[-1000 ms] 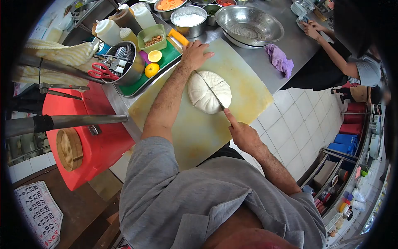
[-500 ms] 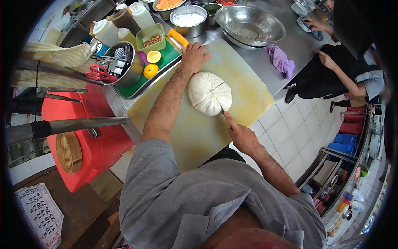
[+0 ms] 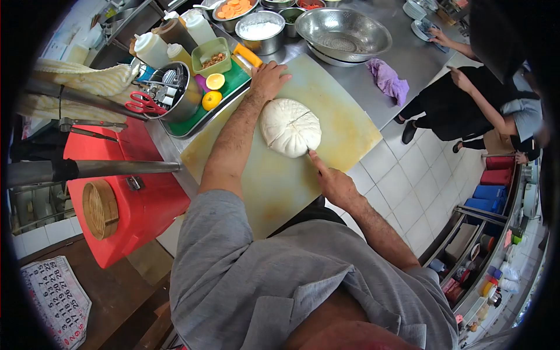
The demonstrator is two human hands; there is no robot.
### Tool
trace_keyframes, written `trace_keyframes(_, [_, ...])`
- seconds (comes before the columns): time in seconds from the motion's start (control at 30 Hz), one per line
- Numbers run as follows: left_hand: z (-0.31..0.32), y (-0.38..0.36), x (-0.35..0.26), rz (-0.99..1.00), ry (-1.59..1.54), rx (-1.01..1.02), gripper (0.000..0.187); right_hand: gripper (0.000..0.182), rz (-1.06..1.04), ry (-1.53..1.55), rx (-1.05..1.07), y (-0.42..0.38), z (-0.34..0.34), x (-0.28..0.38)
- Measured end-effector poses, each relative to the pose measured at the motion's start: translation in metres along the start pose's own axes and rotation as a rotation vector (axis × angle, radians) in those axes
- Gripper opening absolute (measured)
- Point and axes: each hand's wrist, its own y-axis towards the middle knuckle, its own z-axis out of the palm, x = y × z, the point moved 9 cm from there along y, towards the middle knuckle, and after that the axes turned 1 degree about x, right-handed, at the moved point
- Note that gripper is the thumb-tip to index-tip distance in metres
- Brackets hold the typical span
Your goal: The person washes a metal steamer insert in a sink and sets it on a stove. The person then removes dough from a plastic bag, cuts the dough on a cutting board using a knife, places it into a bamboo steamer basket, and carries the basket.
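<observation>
A round white ball of dough, scored with cuts across its top, lies on the yellowed cutting board. My right hand grips a knife with its index finger stretched forward along it. The knife's tip touches the dough's near right edge; most of the knife is hidden under the hand. Beyond the dough, my left hand rests on the board's far left edge with fingers stretched out, holding nothing and apart from the dough.
Left of the board stand a green tray with lemon halves, a utensil pot and squeeze bottles. A steel colander and a purple cloth lie beyond it. Another person stands at the right, a hand near plates.
The knife tip has drawn back slightly toward the dough's near edge. The whole view has shifted a little; my left hand stays at the board's far edge.
</observation>
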Motion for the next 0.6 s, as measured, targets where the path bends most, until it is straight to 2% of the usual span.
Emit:
trace_keyframes(0.07, [-0.001,-0.001,-0.007,-0.016,0.019,0.034,0.038,0.065,0.002,-0.016,-0.01,-0.003,-0.002,0.001])
trace_keyframes(0.13, [-0.039,-0.016,-0.022,-0.03,-0.122,-0.112,0.039,0.064,-0.011,-0.031,-0.019,-0.002,-0.005,0.001])
trace_keyframes(0.2, [-0.078,-0.048,-0.07,0.077,-0.176,-0.065,0.04,0.062,-0.03,0.014,-0.02,-0.003,-0.004,0.003])
trace_keyframes(0.37, [-0.075,-0.142,-0.148,0.305,-0.082,-0.051,0.042,0.061,-0.017,-0.009,-0.032,-0.001,0.0,-0.002])
trace_keyframes(0.53, [-0.057,-0.142,-0.138,0.211,-0.068,-0.102,0.032,0.06,0.032,-0.034,0.013,-0.005,-0.003,0.001])
trace_keyframes(0.6, [-0.054,-0.142,-0.135,0.213,-0.046,-0.116,0.03,0.059,-0.085,0.012,-0.117,-0.006,-0.01,0.008])
